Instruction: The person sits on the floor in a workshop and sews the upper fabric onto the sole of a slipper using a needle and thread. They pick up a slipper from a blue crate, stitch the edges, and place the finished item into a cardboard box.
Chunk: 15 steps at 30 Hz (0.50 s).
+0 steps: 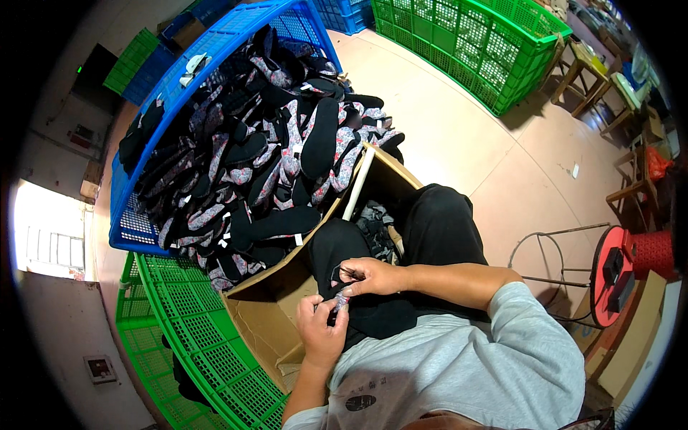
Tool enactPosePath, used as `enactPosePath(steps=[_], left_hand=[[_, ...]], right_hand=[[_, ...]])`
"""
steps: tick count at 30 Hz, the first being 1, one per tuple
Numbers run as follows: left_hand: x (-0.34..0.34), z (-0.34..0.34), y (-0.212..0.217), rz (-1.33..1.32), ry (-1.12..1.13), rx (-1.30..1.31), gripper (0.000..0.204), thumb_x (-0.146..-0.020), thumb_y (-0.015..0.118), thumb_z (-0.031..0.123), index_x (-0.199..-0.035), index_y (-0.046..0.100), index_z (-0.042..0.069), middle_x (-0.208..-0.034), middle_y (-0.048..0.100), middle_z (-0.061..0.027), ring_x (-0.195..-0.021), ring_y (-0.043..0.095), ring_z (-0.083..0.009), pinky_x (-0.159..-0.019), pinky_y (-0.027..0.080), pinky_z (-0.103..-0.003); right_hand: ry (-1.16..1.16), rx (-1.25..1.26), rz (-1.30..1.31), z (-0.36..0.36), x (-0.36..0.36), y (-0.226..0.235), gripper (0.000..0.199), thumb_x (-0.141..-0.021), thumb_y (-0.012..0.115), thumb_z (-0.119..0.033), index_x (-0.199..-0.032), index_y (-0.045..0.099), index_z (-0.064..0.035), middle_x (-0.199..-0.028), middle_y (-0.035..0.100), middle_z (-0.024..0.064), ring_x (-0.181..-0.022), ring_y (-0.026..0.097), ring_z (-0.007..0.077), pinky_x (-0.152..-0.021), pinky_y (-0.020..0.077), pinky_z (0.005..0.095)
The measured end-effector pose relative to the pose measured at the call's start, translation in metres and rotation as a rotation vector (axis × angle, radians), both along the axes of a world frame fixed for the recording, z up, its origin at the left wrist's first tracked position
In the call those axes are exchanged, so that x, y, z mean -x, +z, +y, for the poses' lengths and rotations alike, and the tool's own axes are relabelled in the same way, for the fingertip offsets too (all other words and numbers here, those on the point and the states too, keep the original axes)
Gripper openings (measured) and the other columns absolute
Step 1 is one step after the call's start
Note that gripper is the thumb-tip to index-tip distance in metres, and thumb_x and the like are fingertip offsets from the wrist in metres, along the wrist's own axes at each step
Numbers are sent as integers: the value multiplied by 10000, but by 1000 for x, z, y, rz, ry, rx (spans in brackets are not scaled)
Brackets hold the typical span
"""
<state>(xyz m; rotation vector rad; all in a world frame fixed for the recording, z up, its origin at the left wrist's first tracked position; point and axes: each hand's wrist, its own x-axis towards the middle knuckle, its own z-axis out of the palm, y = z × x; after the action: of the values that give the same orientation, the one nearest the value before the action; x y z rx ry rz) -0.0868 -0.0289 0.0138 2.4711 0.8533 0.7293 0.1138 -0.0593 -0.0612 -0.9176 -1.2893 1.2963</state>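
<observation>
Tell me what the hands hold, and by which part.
Left hand and right hand pinch what seems a slipper by its patterned cloth; a dark thing near them is unclear.

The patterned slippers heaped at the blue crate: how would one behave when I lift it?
A slipper is probably light, since it looks mostly fabric. The patterned uppers look slack, so they might flop. The black sole looks long and flat, so rolling seems unlikely.

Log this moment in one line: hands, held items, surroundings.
left hand: pinching patterned fabric | right hand: holding small dark object, kind unclear | site: patterned black-soled footwear heaped in and beyond blue crate
</observation>
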Motion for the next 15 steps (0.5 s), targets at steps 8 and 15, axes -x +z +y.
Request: enactPosePath(steps=[8,15], left_hand=[[-16,4,-17,64,149,-283,172,-750,736,41,-894,644,22,-931,527,-162,-843,544,-336,-723,457,-423],[-22,23,-46,64,221,-367,153,-725,718,28,-851,633,18,-955,552,-166,-871,571,-348,-734,475,-430]], right_hand=[[-150,-148,-246,6,0,11,279,-890,710,-222,-841,482,-69,-797,486,45,-808,517,212,-833,388,366],[-165,-126,-314,9,2,9,244,-898,692,-241,-903,524,-64,-847,541,50,-849,557,228,-944,360,423]])
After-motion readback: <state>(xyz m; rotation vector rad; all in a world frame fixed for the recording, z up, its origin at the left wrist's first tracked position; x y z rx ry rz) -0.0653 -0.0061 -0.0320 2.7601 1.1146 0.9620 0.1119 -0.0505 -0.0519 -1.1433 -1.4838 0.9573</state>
